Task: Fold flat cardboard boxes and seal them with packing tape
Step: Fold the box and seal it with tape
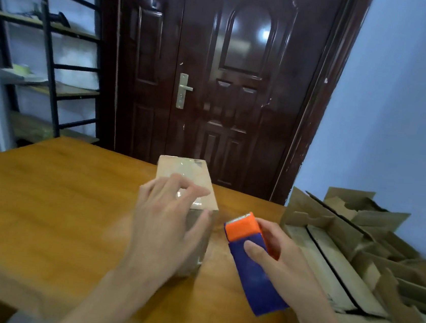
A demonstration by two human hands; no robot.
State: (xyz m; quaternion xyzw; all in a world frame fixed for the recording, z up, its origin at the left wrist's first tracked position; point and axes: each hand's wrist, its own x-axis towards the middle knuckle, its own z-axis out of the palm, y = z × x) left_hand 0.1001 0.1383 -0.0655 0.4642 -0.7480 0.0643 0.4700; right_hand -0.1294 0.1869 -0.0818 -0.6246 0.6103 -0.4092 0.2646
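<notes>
Wooden table under everything. Stack of flat cardboard boxes at table's right edge. Taped box upright at table centre. Left hand, fingers spread wide, over box's near top corner. Right hand clasps blue-orange tape dispenser, just right of box.

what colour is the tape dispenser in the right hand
Orange at the top, blue body; the tape dispenser shows clearly in the head view.
</notes>
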